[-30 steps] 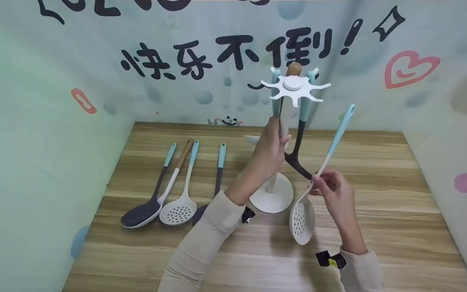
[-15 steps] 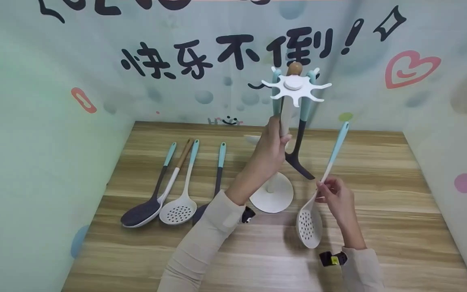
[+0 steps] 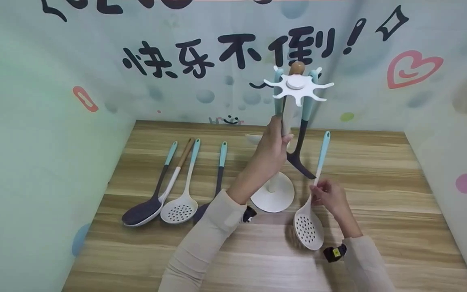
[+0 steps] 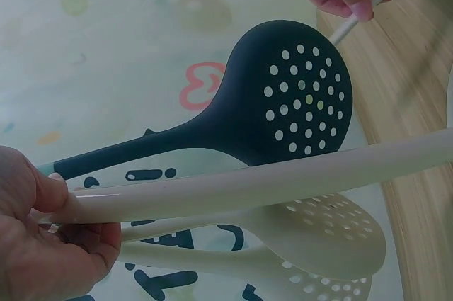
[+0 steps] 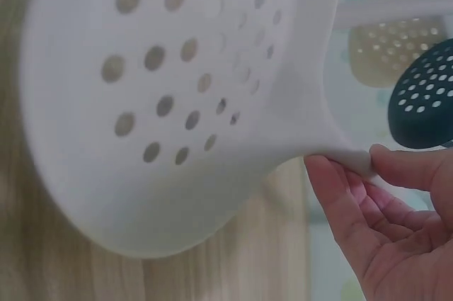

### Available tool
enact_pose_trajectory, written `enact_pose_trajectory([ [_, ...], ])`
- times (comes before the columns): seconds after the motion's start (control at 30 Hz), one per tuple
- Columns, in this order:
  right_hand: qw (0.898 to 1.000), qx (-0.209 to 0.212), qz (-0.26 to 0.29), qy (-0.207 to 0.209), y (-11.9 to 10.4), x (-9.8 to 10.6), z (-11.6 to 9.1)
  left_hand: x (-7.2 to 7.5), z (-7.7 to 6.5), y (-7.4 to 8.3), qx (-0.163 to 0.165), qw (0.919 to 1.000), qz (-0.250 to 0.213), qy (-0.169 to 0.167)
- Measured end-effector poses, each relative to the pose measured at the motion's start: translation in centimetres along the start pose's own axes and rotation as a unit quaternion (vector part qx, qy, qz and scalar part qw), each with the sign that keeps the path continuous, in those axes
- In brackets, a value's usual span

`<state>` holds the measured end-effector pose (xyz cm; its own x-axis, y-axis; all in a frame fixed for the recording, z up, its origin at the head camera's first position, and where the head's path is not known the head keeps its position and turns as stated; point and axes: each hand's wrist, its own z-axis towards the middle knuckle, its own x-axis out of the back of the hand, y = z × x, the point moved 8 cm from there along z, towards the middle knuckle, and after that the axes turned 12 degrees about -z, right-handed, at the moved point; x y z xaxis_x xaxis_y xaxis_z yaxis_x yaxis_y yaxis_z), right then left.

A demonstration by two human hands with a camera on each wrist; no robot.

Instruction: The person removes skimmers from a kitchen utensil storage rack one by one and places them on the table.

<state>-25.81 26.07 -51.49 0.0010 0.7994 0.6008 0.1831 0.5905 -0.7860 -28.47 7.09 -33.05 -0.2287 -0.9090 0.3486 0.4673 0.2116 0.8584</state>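
Note:
My left hand (image 3: 268,158) grips the pole (image 4: 233,191) of a white utensil stand, just under its star-shaped hook top (image 3: 296,84). The stand's round base (image 3: 279,198) shows below my forearm. From the hooks hang a dark skimmer (image 4: 290,95) with a blue handle and two pale skimmers (image 4: 333,234), seen behind the pole in the left wrist view. To the right of the stand, my right hand (image 3: 330,198) pinches another white skimmer (image 3: 308,229) by its neck. Its blue handle points up and its perforated bowl points down, close over the table.
On the left of the wooden table (image 3: 136,259) lie a dark spoon (image 3: 142,213) over a white one with a brown handle (image 3: 184,154), and a white skimmer (image 3: 179,209). A dark utensil (image 3: 219,178) is partly hidden by my left sleeve. Printed cloth walls (image 3: 233,93) border the table.
My right hand has lowered the white skimmer a little, and its handle has swung left to a more upright line. My left hand keeps its grip on the stand.

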Motion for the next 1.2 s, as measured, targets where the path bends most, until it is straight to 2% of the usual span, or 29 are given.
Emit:
enact_pose_trajectory([
  [0.17, 0.998, 0.026, -0.044, -0.019, 0.0, -0.6, 0.8, 0.0, 0.0, 0.0, 0.010, 0.9999, -0.003, -0.003],
  [0.4, 0.984, 0.034, -0.171, -0.031, 0.3, -1.2, 2.1, -0.1, 0.0, 0.0, 0.007, 0.9999, 0.006, -0.005],
  [0.57, 0.980, 0.034, -0.184, -0.063, 0.5, -2.2, 2.7, -0.2, 0.0, -0.2, 0.017, 0.9998, 0.007, -0.009],
  [0.73, 0.981, 0.017, -0.166, -0.094, 0.5, -3.2, 3.2, -0.1, 0.0, -0.3, 0.020, 0.9997, 0.008, -0.009],
  [0.93, 0.981, 0.017, -0.165, -0.100, 0.4, -3.9, 3.5, 0.0, 0.0, -0.2, 0.014, 0.9999, 0.008, -0.003],
  [1.2, 0.974, 0.027, -0.191, -0.118, 0.5, -4.6, 3.8, 0.0, 0.0, 0.0, 0.007, 1.0000, 0.006, -0.001],
])
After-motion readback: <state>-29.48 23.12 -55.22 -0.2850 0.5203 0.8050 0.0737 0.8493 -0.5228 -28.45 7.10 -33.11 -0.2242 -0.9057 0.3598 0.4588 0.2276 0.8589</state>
